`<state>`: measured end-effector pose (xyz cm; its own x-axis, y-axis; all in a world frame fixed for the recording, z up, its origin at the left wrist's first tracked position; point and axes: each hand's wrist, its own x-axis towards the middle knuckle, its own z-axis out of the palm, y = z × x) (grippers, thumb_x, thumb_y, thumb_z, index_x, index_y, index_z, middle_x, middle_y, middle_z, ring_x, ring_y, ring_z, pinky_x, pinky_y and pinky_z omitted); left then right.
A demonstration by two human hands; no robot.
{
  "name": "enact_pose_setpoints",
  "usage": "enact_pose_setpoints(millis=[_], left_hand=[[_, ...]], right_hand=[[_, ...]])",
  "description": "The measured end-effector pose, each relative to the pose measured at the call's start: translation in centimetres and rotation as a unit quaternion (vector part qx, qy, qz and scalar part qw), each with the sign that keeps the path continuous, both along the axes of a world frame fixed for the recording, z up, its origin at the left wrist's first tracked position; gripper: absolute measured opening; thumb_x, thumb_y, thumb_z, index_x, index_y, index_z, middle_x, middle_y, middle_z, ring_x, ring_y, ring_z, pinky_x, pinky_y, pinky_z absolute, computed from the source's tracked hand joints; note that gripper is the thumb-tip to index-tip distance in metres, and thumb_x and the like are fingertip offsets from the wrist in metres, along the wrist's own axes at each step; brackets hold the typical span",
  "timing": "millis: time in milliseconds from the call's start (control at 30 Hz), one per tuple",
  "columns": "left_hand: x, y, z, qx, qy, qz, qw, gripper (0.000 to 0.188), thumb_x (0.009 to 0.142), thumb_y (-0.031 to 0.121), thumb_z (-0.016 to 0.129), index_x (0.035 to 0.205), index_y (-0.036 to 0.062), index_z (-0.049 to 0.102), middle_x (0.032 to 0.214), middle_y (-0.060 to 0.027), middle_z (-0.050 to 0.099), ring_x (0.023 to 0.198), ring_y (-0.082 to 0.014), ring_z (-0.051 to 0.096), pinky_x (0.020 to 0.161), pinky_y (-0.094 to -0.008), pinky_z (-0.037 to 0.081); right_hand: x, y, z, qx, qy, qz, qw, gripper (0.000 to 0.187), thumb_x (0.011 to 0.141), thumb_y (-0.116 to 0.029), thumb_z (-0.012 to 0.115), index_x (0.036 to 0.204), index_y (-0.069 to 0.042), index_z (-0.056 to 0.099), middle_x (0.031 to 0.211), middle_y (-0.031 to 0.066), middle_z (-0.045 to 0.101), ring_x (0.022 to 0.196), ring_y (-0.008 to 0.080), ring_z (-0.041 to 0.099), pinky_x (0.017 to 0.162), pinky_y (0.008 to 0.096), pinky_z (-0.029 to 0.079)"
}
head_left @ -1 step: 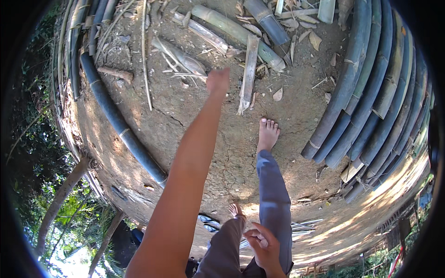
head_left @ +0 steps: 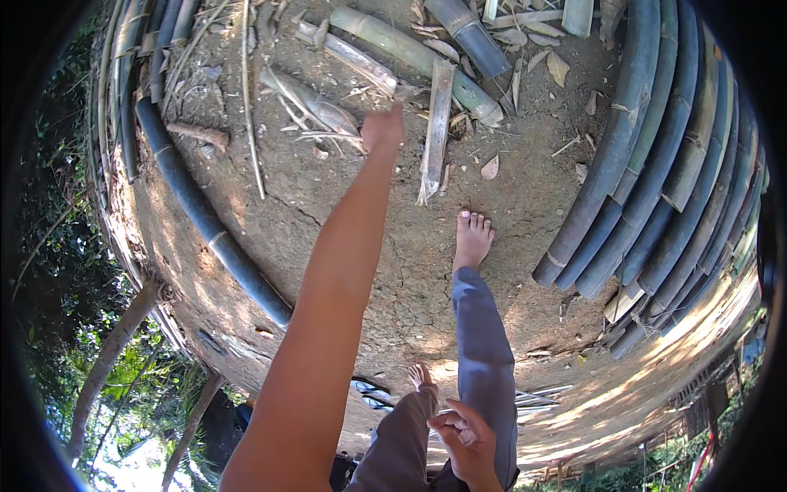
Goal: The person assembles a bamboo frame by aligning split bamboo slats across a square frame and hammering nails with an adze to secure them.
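Left hand [head_left: 384, 127] stretched far forward, fingers curled down; cannot tell whether it grips anything. It is nearest the split bamboo strip [head_left: 434, 131] lying flat on the ground just to its right, with thin splinters [head_left: 316, 111] just left. Judgement: take the strip mid-length, lift level, mind sharp split edges and the bare foot [head_left: 471, 238] below it. Right hand [head_left: 463, 439] loosely closed at the thigh, empty. Ground [head_left: 393, 271]: dry cracked earth; long bamboo poles [head_left: 656, 180] stacked right.
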<state>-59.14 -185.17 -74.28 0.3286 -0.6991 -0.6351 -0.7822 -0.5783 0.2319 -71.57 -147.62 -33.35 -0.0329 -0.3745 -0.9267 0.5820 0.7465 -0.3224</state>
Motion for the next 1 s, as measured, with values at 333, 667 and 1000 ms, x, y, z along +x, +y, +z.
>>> enact_pose_setpoints(millis=[333,667,1000], left_hand=[[5.9,-5.3,-3.9,0.007,0.113,0.155,0.981,0.073,0.091,0.044,0.064,0.137,-0.0099,0.046,0.111,-0.0241,0.067,0.090,-0.0300,0.073,0.070,-0.0395,0.060],[14.2,13.9,26.2,0.163,0.518,0.421,0.727,0.048,0.093,0.025,0.035,0.130,-0.0013,0.050,0.110,-0.0192,0.067,0.095,-0.0305,0.069,0.084,-0.0526,0.060],[20.0,42.6,48.2,0.096,0.738,0.537,0.398,0.037,0.082,0.029,0.050,0.113,0.0087,0.057,0.072,0.0003,0.046,0.054,-0.0104,0.036,0.054,-0.0276,0.034]], right_hand=[[-0.7,-5.1,-1.1,-0.006,-0.027,0.060,0.998,0.047,0.098,-0.001,0.067,0.142,0.003,0.052,0.106,0.0129,0.072,0.105,0.0180,0.069,0.091,0.0316,0.054],[2.2,-8.6,-1.2,-0.123,0.100,0.226,0.961,0.037,0.103,-0.011,0.064,0.138,0.002,0.058,0.116,0.0072,0.069,0.099,0.0093,0.061,0.085,0.0238,0.048],[17.5,-11.0,0.9,-0.047,-0.192,0.301,0.933,0.023,0.105,-0.027,0.063,0.116,-0.007,0.065,0.109,0.0034,0.068,0.100,0.0168,0.068,0.086,0.0419,0.056]])
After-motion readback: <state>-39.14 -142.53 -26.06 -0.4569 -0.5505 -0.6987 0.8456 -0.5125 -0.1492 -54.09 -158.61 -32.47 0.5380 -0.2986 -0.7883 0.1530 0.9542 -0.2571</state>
